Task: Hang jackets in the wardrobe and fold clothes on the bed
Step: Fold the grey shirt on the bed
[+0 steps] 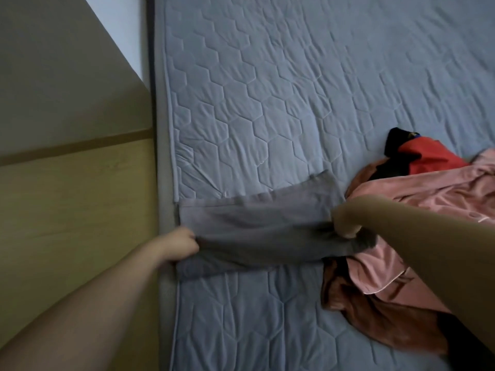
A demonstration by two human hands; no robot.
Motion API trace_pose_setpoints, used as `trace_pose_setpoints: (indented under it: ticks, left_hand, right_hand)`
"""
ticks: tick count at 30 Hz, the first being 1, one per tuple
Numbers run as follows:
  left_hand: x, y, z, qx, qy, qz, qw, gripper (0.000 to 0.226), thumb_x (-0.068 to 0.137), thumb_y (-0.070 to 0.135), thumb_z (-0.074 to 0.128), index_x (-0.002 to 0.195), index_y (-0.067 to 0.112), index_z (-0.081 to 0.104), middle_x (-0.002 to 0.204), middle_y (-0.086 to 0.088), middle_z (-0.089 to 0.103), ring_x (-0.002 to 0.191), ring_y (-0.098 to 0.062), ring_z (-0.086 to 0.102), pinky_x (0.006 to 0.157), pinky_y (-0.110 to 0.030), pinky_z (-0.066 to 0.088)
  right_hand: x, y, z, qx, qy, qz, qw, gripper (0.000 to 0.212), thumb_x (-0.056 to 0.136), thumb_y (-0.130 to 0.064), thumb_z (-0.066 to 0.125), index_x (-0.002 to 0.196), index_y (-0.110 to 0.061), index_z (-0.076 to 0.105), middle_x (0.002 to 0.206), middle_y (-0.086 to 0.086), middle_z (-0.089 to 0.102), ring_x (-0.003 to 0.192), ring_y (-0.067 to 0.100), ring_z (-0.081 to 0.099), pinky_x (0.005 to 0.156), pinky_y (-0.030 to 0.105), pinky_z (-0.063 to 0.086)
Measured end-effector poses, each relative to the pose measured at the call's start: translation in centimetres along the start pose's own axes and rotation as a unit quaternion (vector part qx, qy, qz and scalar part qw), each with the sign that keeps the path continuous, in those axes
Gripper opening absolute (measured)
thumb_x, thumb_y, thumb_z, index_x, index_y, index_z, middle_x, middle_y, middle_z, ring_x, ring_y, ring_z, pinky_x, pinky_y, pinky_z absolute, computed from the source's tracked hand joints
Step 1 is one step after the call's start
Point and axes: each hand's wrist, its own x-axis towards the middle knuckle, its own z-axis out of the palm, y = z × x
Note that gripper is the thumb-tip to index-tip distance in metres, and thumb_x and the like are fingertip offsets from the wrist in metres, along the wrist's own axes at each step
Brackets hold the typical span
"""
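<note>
- Stretched between both hands, a grey garment (257, 231) is held across the bed (294, 89) near its left edge, one end pinched in the curled left hand (183, 243), the other gripped by the right hand (345, 222)
- A crooked fold could result if one end is laid down ahead of the other
- The lower layer, already sagging at the bed's edge, might be dragged off toward the wooden panel (75, 210)
- The pink clothes (417, 210), touching the right end, could be caught up in the fold
</note>
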Motion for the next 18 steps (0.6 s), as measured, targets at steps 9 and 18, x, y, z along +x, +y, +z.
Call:
trace_pose_setpoints:
  ticks: [9,18]
  left_hand:
    - [8.7,-0.3,0.7,-0.217,0.355,-0.127,0.9,0.04,0.097,0.038,0.049,0.113,0.002,0.056,0.124,-0.027,0.054,0.114,-0.043,0.051,0.095,-0.043,0.041]
    - [7.7,1.1,5.2,-0.219,0.379,-0.19,0.879,0.058,0.094,0.053,0.048,0.115,-0.001,0.048,0.122,-0.028,0.056,0.108,-0.046,0.055,0.084,-0.044,0.044]
  right_hand:
    - [10.0,1.0,-0.2,0.516,0.372,0.15,0.757,0.052,0.094,-0.04,0.052,0.134,-0.009,0.038,0.136,0.022,0.044,0.124,0.043,0.044,0.102,0.047,0.036]
    - [11.5,1.1,1.8,0.38,0.485,0.124,0.778,0.034,0.101,-0.037,0.035,0.107,-0.004,0.038,0.108,0.032,0.058,0.098,0.048,0.059,0.076,0.047,0.042]
